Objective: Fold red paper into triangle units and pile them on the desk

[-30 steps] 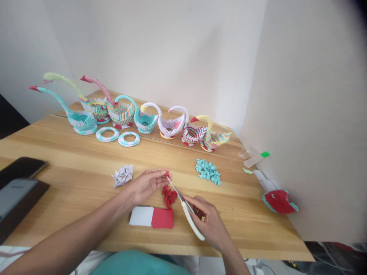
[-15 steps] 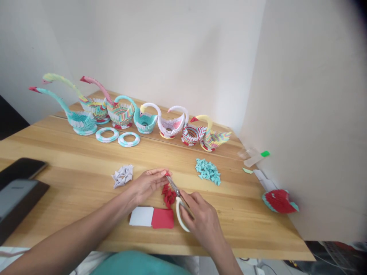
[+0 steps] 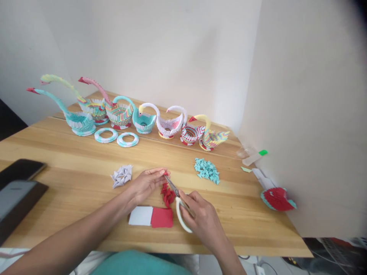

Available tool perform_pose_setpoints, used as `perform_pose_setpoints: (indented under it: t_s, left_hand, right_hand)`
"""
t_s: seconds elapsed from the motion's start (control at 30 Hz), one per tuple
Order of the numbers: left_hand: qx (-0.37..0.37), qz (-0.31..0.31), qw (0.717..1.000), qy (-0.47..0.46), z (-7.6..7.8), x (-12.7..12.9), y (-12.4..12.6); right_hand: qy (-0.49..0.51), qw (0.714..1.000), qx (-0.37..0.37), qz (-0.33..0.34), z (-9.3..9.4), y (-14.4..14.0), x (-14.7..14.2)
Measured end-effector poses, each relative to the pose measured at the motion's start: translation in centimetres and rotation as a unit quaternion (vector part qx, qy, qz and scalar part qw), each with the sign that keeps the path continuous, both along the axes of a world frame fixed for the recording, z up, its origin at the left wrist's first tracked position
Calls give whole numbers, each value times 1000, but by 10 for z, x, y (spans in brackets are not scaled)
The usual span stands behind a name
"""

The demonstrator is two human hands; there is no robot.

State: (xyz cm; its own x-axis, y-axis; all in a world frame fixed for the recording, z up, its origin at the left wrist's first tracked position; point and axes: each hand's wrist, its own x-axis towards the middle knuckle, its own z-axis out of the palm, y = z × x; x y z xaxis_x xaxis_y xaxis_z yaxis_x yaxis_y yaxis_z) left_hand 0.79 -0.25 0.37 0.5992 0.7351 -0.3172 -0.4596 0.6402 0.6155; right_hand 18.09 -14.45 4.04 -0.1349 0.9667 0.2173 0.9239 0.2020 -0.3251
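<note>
Between the thumb and fingers of my left hand (image 3: 147, 183) is a small red paper piece (image 3: 165, 173), mostly covered by the fingertips. My right hand (image 3: 200, 214) is wrapped round the white-handled scissors (image 3: 180, 214), whose blade tips touch or nearly touch the red piece. Just below the blades lies a small pile of folded red paper pieces (image 3: 168, 195). Nearer me, white paper slips (image 3: 140, 216) and red paper slips (image 3: 162, 217) lie side by side. Left of my left hand sits a pile of folded pale lilac pieces (image 3: 122, 175). Folded teal pieces (image 3: 207, 170) are heaped beyond my right hand.
Several folded-paper swans (image 3: 143, 122) stand along the back of the wooden table (image 3: 71, 152), with two teal-and-white paper rings (image 3: 127, 139) before them. Dark phone-like devices (image 3: 21, 191) lie at left. A red-and-teal paper piece (image 3: 278, 199) rests by the right wall.
The scissors' handles have spread slightly apart in my right hand. My left hand still pinches the red piece, and the whole view has shifted a little.
</note>
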Motion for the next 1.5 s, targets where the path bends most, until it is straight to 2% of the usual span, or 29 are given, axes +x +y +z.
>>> perform_pose_setpoints:
  t_s: [0.13, 0.2, 0.27, 0.33, 0.4, 0.47, 0.6, 0.73, 0.8, 0.9, 1.0, 1.07, 1.13, 1.2, 1.33, 1.5]
  left_hand:
    - [-15, 14, 1000, -7, 3, -1, 2]
    - [-26, 28, 999, -16, 4, -3, 5]
    - [-34, 38, 998, -25, 4, -5, 9]
    - [-38, 38, 998, -33, 2, -6, 11]
    - [-39, 34, 998, -38, 0, -7, 11]
    - [-40, 32, 998, -40, -1, -6, 11]
    - [-42, 28, 998, -35, -1, -4, 10]
    - [-24, 19, 999, -22, 1, -3, 8]
    - [-6, 9, 1000, -12, 1, -3, 6]
    - [36, -4, 999, 7, 4, -2, 0]
    - [84, -3, 996, 34, 10, -1, -6]
    - [121, 5, 991, 59, 16, -1, -10]
    - [169, 9, 982, 85, 22, -3, -14]
    - [214, 6, 971, 106, 30, -6, -17]
    - [263, 8, 954, 146, 44, -13, -24]
    - [300, 24, 936, 182, 48, -16, -30]
  right_hand:
    - [54, 998, -35, 16, 6, -6, 6]
    - [101, 993, -60, 13, 8, -11, 18]
    - [136, 988, -54, -44, 7, -18, 41]
    - [141, 976, -8, -167, -1, -26, 73]
    - [87, 950, 28, -297, -13, -35, 110]
    - [-6, 920, 59, -386, -27, -46, 143]
    - [-136, 888, 69, -433, -51, -66, 189]
    - [-173, 895, 65, -405, -57, -70, 204]
    - [-164, 907, 121, -368, -49, -60, 190]
    - [-100, 927, 218, -288, -26, -33, 137]
    - [4, 968, 209, -137, 1, -2, 64]
    - [53, 977, 200, -56, 17, 15, 23]
    - [81, 977, 195, -8, 28, 26, -3]
    - [95, 976, 196, 11, 34, 33, -15]
    - [99, 972, 211, 25, 36, 37, -20]
    - [80, 972, 216, 38, 36, 36, -23]
